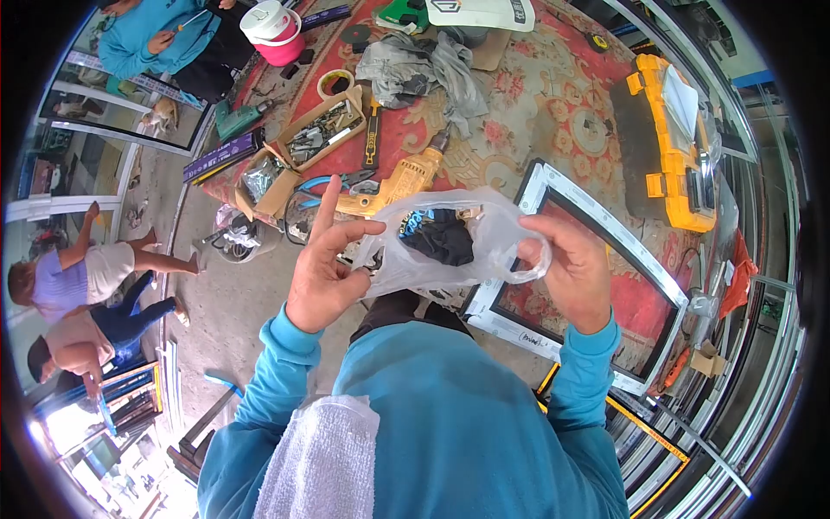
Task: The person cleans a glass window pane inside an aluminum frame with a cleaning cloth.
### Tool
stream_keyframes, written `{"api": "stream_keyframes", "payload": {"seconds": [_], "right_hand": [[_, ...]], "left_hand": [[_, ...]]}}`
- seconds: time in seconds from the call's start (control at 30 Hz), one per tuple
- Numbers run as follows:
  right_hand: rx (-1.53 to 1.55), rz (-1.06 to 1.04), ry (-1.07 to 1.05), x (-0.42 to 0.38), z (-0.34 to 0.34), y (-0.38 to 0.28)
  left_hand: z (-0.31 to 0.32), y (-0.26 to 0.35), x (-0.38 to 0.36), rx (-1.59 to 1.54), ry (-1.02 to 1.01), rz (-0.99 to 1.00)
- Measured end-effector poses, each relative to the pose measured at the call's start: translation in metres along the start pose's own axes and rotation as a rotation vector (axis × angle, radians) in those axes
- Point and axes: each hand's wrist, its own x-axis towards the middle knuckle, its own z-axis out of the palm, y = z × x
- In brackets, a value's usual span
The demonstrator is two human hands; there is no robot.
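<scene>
A translucent white plastic bag (424,275) is stretched between my two hands in front of my body, its mouth spread wide. My left hand (324,272) pinches its left edge, with one finger pointing up. On the other side my right hand (572,266) grips the right handle loop between thumb and fingers. Through the mouth of the bag a black item with blue lettering (445,240) shows, perhaps cloth; its kind is not clear. Just beyond the bag lies a yellow power drill (406,177), and blue-handled pliers (333,183) are close to my left fingers.
A white-and-black frame (519,329) lies at right, near a yellow-and-black tool case (670,164). A box of hardware (324,130), a hammer (372,130), a grey cloth (398,69) and a pink cooler (281,48) stand farther back. Other people (160,39) are at left.
</scene>
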Motion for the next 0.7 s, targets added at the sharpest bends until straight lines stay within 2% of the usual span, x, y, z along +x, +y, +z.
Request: {"api": "stream_keyframes", "payload": {"seconds": [0.1, 0.23, 0.33, 0.43, 0.53, 0.57, 0.6, 0.63, 0.67, 0.7], "right_hand": [[-0.097, -0.116, -0.039, 0.003, 0.008, -0.006], [-0.012, -0.078, -0.147, 0.004, 0.015, -0.006], [-0.006, -0.145, -0.175, 0.008, 0.021, -0.005], [0.026, -0.117, -0.219, 0.01, 0.026, -0.006], [-0.08, -0.19, -0.292, 0.014, 0.033, -0.002], [-0.083, -0.197, -0.292, 0.013, 0.043, 0.005], [0.04, -0.164, -0.31, 0.011, 0.059, 0.013], [0.161, -0.136, -0.329, 0.014, 0.07, 0.013], [0.151, -0.152, -0.331, 0.018, 0.077, 0.006], [0.105, -0.049, -0.313, 0.021, 0.083, -0.004]], "left_hand": [[-0.003, -0.004, 0.0, 0.099, 0.031, 0.006], [-0.004, -0.003, -0.002, 0.156, 0.058, 0.004], [-0.002, 0.005, -0.003, 0.085, 0.083, -0.054], [0.0, 0.011, -0.003, 0.089, 0.089, -0.094], [0.007, 0.013, 0.002, -0.092, 0.077, -0.091], [0.013, 0.013, 0.006, -0.256, 0.066, -0.064], [0.019, 0.014, 0.011, -0.42, 0.054, -0.034], [0.025, 0.013, 0.019, -0.422, 0.057, -0.017], [0.031, 0.012, 0.03, -0.295, -0.049, 0.094], [0.033, 0.013, 0.038, -0.166, -0.151, 0.201]]}}
